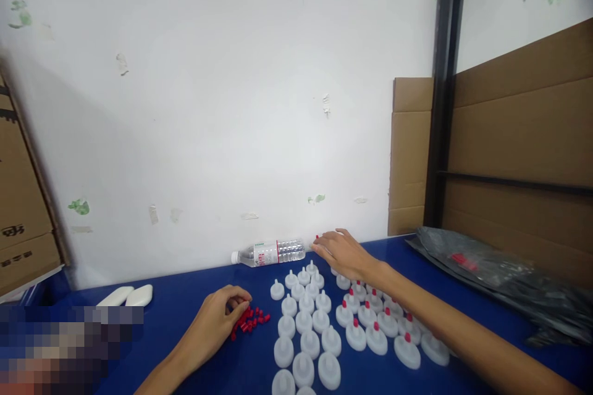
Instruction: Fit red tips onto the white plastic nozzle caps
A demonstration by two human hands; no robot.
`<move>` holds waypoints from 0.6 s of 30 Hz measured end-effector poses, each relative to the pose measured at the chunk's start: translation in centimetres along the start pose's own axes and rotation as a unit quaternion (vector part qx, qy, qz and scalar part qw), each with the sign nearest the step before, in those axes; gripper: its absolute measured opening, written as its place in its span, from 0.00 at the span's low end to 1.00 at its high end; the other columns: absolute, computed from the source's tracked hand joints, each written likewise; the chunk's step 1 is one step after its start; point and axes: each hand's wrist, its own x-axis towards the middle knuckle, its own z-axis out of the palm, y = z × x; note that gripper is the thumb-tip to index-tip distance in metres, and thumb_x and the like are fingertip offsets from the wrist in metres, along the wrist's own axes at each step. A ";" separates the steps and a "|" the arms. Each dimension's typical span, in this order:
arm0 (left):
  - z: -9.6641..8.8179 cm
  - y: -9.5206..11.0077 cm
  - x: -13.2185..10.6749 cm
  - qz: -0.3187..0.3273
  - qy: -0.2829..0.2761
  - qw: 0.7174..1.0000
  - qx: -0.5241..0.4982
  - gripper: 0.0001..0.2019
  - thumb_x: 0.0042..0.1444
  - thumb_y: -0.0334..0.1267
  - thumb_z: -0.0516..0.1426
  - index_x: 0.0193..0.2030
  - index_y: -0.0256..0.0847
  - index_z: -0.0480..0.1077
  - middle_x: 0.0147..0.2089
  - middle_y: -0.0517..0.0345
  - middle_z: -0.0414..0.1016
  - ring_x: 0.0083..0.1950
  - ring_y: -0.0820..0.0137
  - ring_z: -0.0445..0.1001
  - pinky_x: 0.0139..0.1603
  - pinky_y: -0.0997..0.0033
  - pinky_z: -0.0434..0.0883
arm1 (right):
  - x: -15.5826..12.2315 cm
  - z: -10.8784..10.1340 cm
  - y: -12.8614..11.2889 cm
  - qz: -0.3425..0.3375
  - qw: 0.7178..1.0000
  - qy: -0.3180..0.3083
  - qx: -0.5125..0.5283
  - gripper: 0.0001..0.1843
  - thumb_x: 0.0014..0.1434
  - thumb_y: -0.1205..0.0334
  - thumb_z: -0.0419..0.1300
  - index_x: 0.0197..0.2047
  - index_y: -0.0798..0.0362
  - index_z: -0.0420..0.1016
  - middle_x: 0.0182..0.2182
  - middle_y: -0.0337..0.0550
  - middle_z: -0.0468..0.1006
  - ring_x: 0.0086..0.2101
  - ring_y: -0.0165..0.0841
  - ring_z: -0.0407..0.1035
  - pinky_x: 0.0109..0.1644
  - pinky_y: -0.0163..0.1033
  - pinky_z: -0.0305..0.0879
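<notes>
hands apart: left hand (220, 315) down at the loose red caps (250, 324), fingers curled, and whether it pinches one i cannot tell. right hand (345, 253) stretches toward the wall (222, 105), fingers loosely bent beside a red tip (317, 237), its grip hidden from this angle.

to containers: one clear bottle (278, 252) lies on its side by the wall, white-capped and labelled, its contents unclear. dark plastic bag (486, 290) at far right, a red patch showing, inside or on top i can't say.

now the hidden stuff: the right forearm covers part of the red-tipped white pieces (355, 336), the bottom edge cuts the plain white pieces (303, 370), and blocky blur masks the lower left corner.

counting on the blue table (185, 284): about twenty plain, roughly ten red-tipped, two smooth white pieces (139, 295) far left, over a dozen caps, heaped too tightly for certainty.
</notes>
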 end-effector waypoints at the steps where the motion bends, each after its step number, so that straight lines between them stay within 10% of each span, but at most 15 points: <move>1: 0.0 -0.1 0.0 0.001 -0.001 1.000 0.003 0.19 0.60 0.52 0.53 0.42 0.40 0.78 0.37 0.52 0.80 0.38 0.60 0.77 0.40 0.65 0.70 | 0.2 -0.3 -0.1 0.002 1.000 0.020 -0.004 0.29 0.76 0.49 0.39 0.51 0.53 0.78 0.45 0.51 0.82 0.49 0.42 0.74 0.62 0.53 0.55; 8: -0.1 -0.1 -0.1 0.011 -0.001 1.000 0.019 0.21 0.63 0.51 0.49 0.42 0.42 0.78 0.42 0.51 0.81 0.43 0.60 0.78 0.46 0.63 0.71 | 0.2 -1.2 -1.1 0.015 0.995 0.102 -0.011 0.12 0.68 0.53 0.60 0.48 0.51 0.76 0.40 0.45 0.81 0.38 0.40 0.75 0.45 0.43 0.66; 18: -0.1 -0.6 0.0 0.022 0.017 0.999 0.032 0.22 0.67 0.50 0.45 0.44 0.43 0.78 0.46 0.52 0.81 0.48 0.59 0.78 0.52 0.62 0.70 | -0.6 -2.1 -5.1 -0.084 0.989 0.114 0.030 0.10 0.69 0.67 0.52 0.50 0.50 0.71 0.48 0.44 0.77 0.41 0.35 0.75 0.44 0.39 0.68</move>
